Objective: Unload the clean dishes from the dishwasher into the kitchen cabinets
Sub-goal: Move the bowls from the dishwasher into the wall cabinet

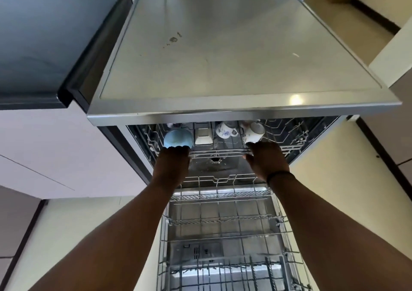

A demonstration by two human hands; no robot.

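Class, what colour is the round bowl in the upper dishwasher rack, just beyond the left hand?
Pale blue round bowl, seen best in the head view.

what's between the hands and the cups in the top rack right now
Only the upper rack's front rail, which the left hand and right hand both grip. The blue bowl and two white mugs sit just behind it, partly under the dishwasher's steel top, which overhangs the rack.

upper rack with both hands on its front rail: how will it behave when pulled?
The upper rack is stiff wire, so it probably slides as one piece. Both hands, left hand and right hand, grip it apart, so skewing seems unlikely. The floral mugs look fragile and may rattle.
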